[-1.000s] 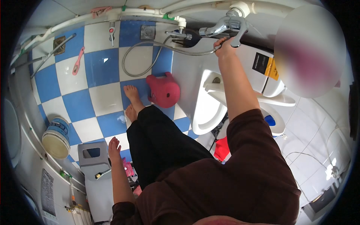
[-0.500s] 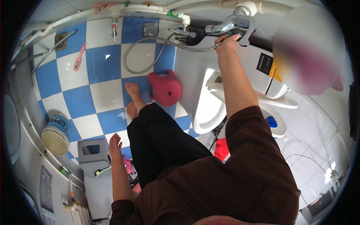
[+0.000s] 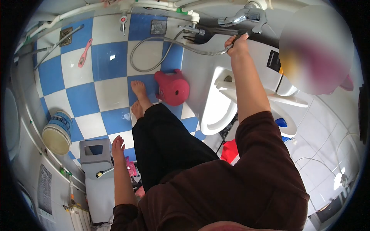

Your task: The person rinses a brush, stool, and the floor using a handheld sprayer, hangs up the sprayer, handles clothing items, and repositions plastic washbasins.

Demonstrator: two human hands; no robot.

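Note:
My right hand is closed around the end of a flexible metal hose, just below a chrome faucet on the wall. From my hand the hose runs left, loops over the tiled floor and leads back to a small chrome valve. What sits at the hose's end is mostly hidden by my fingers. My left hand hangs at my side with its fingers apart and nothing in it, beside a grey bin. A white basin lies beneath my right forearm.
A pink stool stands by my bare feet. On the blue and white tiles lies a pink brush. A white bucket is at the left, a short-handled brush lies on the grey surface, and a toilet is at the right.
The view has shifted a little, so the floor items appear slightly higher and further right. My right hand, still on the hose, sits slightly lower relative to the faucet. My left hand has stayed at my side.

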